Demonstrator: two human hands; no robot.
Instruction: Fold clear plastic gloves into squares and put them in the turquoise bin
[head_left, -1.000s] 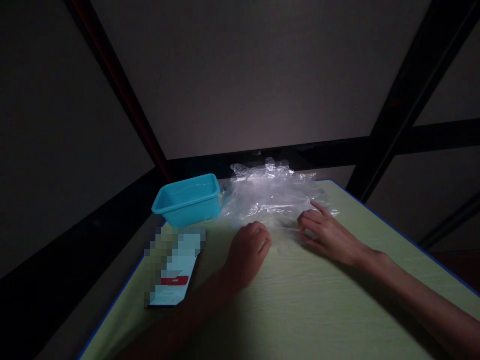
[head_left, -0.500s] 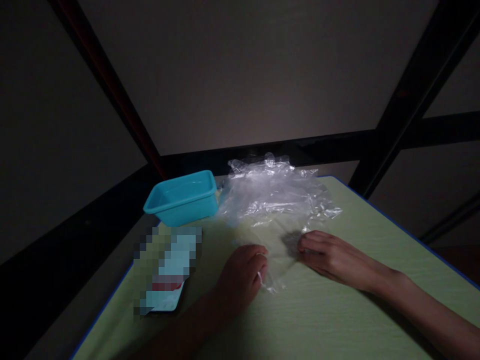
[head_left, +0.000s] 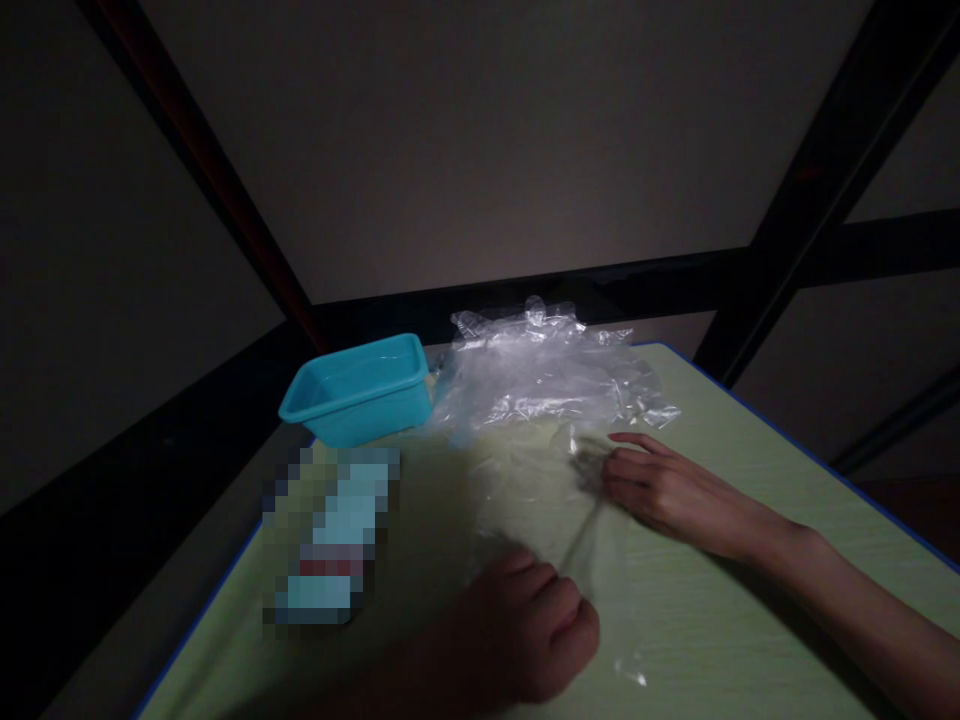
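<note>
A thin clear plastic bag [head_left: 536, 490] lies flattened on the table in front of me, partly wrinkled. My left hand [head_left: 536, 625] is closed in a fist at its near part, fingers curled down on the film; the fingertips are hidden. At the bag's right side, my right hand [head_left: 660, 495] has its fingers curled in against the plastic, with one finger lifted away from the others. A dark crease or shadow runs through the film between the two hands. Just beyond lies a crumpled heap of clear plastic bags [head_left: 540, 370].
A blue plastic basin [head_left: 367, 405] stands at the far left of the pale green table [head_left: 720, 620]. Nearer, at the left edge, lies a pixelated flat object [head_left: 337, 540]. Dark-framed wall panels [head_left: 487, 160] rise behind the table, whose edges have blue trim.
My left hand has moved toward me and to the right, and the film now spreads farther toward me. One finger of my right hand has lifted. The view has shifted slightly.
</note>
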